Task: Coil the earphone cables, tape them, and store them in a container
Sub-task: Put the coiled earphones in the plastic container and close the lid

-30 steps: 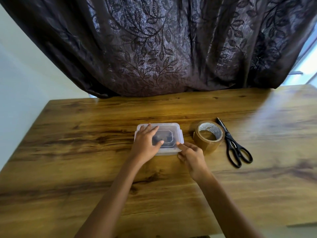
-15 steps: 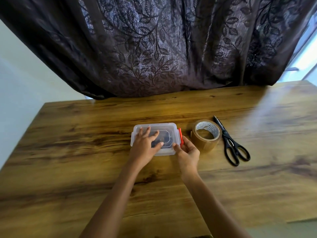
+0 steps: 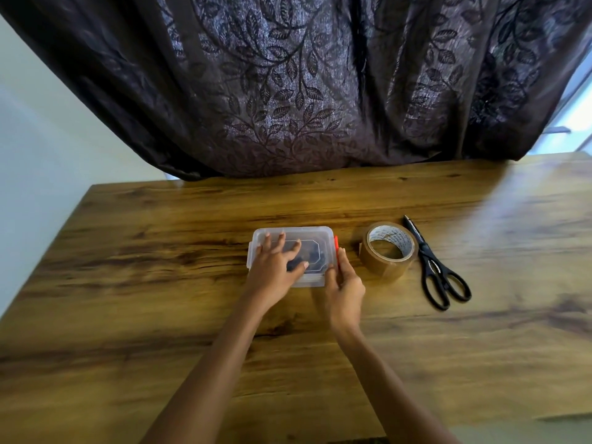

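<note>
A small clear plastic container (image 3: pixel 315 233) with its lid on sits in the middle of the wooden table (image 3: pixel 160 299). Dark coiled earphone cables (image 3: pixel 315 256) show dimly through the lid. My left hand (image 3: pixel 275 267) lies flat on the lid with fingers spread, pressing it down. My right hand (image 3: pixel 344 285) is at the container's right end, fingers on the red latch (image 3: pixel 336 248) that stands up along that side.
A roll of brown packing tape (image 3: pixel 387 251) stands just right of the container. Black scissors (image 3: pixel 432 267) lie beyond the tape, handles toward me. A dark patterned curtain (image 3: pixel 304 84) hangs over the table's far edge.
My right hand shifted from the container's front right corner to its right end, where the red latch has come into view. My left hand stayed on the lid.
</note>
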`<state>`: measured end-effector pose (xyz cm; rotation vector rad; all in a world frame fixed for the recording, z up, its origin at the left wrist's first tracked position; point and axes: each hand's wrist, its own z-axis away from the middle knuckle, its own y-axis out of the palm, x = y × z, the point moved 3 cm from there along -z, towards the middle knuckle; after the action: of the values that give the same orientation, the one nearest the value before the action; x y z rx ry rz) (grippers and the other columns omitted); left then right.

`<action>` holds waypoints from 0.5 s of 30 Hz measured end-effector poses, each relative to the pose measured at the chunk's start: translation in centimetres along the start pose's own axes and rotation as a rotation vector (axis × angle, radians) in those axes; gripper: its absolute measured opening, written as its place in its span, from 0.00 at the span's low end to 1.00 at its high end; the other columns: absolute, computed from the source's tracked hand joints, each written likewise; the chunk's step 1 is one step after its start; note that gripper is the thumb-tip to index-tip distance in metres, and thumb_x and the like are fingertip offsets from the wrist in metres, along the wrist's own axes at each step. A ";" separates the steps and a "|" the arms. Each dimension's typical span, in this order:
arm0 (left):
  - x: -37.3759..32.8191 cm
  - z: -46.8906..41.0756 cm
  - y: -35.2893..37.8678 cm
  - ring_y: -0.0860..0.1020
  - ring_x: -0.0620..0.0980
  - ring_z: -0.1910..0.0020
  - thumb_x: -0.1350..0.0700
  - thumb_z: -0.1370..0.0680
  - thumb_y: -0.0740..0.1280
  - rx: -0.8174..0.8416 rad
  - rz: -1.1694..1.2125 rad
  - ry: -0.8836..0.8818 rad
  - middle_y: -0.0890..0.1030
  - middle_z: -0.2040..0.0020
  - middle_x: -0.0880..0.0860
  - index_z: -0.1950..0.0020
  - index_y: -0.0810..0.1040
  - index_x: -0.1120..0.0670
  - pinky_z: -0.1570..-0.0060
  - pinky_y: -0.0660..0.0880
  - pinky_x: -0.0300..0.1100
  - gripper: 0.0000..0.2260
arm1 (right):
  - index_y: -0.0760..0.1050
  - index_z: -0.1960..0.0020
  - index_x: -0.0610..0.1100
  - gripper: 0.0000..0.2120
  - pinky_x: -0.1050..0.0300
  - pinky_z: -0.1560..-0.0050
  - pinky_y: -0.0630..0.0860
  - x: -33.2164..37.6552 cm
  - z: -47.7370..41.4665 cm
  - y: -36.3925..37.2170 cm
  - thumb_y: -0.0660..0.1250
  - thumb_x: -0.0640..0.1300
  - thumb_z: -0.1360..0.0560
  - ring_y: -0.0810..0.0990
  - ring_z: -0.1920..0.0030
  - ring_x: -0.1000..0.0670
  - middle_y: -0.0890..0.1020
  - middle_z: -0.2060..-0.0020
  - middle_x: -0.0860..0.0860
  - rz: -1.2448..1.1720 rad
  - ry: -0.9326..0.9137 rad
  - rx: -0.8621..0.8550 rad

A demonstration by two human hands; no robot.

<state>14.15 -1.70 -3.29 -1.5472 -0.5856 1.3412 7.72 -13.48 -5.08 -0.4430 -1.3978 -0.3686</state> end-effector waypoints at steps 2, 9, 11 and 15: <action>-0.1 0.2 -0.2 0.42 0.53 0.24 0.45 0.21 0.59 -0.011 0.010 0.019 0.50 0.23 0.52 0.26 0.58 0.48 0.28 0.45 0.51 0.25 | 0.57 0.26 0.41 0.24 0.70 0.37 0.66 0.2 0.0 0.0 0.57 0.36 0.21 0.66 0.32 0.53 0.66 0.29 0.47 0.118 -0.053 0.017; 3.4 3.6 -2.1 0.65 0.53 0.29 0.49 0.22 0.62 -0.546 0.417 -0.189 0.66 0.28 0.54 0.29 0.64 0.55 0.35 0.65 0.44 0.23 | 0.46 0.25 0.41 0.32 0.51 0.27 0.36 3.0 -0.1 2.2 0.49 0.59 0.21 0.40 0.26 0.48 0.43 0.27 0.49 0.970 -0.694 0.209; 4.8 4.1 -1.7 0.68 0.53 0.32 0.47 0.23 0.63 -0.408 0.677 -0.412 0.68 0.29 0.55 0.27 0.62 0.56 0.40 0.68 0.43 0.27 | 0.46 0.25 0.40 0.35 0.49 0.27 0.37 3.0 -0.5 3.4 0.45 0.62 0.22 0.39 0.26 0.48 0.44 0.26 0.47 1.137 -0.791 0.382; 5.9 4.2 -1.5 0.73 0.51 0.38 0.48 0.24 0.65 -0.239 0.945 -0.552 0.74 0.35 0.53 0.32 0.69 0.57 0.44 0.69 0.41 0.24 | 0.55 0.26 0.39 0.41 0.42 0.28 0.45 1.8 -1.3 4.3 0.36 0.68 0.25 0.52 0.26 0.45 0.59 0.27 0.43 1.357 -0.853 0.477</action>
<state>12.22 5.35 -4.46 -1.7181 -0.3346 2.5394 11.23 -10.46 -3.78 -1.0825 -1.5622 1.3625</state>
